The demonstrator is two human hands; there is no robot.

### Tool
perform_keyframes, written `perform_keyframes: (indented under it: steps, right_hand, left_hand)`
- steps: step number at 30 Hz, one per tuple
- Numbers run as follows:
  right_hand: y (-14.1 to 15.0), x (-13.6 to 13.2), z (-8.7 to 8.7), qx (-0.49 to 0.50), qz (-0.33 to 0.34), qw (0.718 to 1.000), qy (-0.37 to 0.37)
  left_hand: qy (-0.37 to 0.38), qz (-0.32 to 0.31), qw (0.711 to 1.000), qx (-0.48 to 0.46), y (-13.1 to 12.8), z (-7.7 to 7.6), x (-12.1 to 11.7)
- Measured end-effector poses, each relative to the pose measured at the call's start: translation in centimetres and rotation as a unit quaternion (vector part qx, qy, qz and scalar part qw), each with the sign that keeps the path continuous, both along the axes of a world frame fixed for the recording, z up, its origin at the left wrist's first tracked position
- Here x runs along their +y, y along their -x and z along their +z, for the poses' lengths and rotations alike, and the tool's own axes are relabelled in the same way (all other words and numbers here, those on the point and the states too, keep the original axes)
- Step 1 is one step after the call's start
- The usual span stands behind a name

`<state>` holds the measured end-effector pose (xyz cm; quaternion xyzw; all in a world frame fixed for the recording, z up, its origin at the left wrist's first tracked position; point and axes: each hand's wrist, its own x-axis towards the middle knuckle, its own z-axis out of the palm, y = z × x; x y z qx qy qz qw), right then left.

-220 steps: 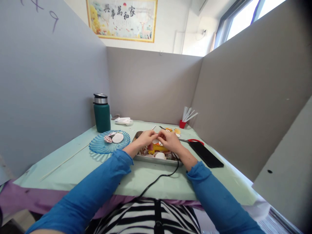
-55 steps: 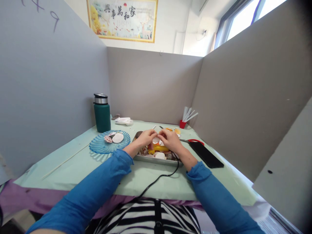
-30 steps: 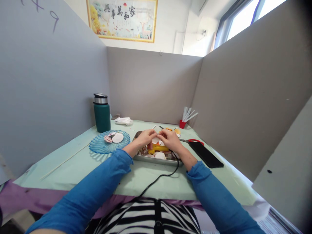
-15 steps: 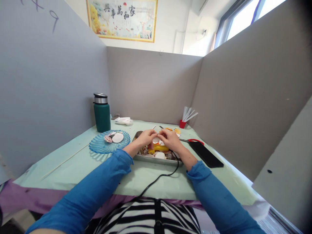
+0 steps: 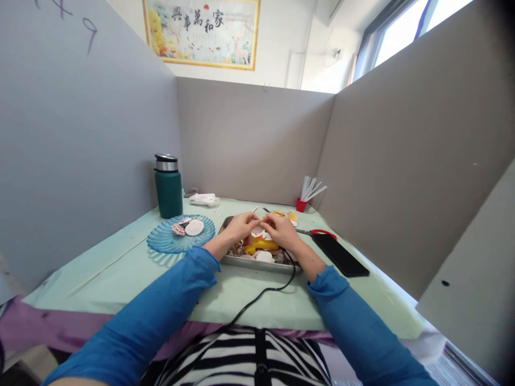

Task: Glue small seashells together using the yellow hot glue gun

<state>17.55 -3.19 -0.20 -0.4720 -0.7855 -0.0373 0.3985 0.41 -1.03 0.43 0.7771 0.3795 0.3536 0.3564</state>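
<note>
Over a metal tray point(image 5: 249, 263), my left hand point(image 5: 243, 225) and my right hand point(image 5: 278, 227) meet at the fingertips, both closed in a pinch. A small white round piece point(image 5: 257, 230) shows just under the fingertips and appears pinched between them; its details are too small to make out. The tray holds a yellow glue gun point(image 5: 263, 244), partly covered by my right hand, along with a white disc point(image 5: 265, 257) and several small mixed pieces. A black cord point(image 5: 261, 293) runs from the tray toward my body.
Left stands a blue scalloped plate point(image 5: 161, 244) bearing white and patterned pieces, with a green bottle point(image 5: 169, 193) behind. A thin stick point(image 5: 108, 267) lies nearby. Right are red-handled scissors point(image 5: 324, 234), a black phone point(image 5: 341, 256) and a red cup point(image 5: 301, 205) of white sticks. Grey partitions point(image 5: 257, 139) enclose the table.
</note>
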Motion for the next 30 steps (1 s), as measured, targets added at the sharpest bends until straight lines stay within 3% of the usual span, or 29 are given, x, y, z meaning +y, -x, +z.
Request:
perform_keyframes:
  steps: [30]
  right_hand:
    - [0.11,-0.24,0.16,-0.002,0.013,1.000,-0.007]
  left_hand:
    - [-0.004,-0.011,1.000,-0.006,-0.02,0.31,-0.38]
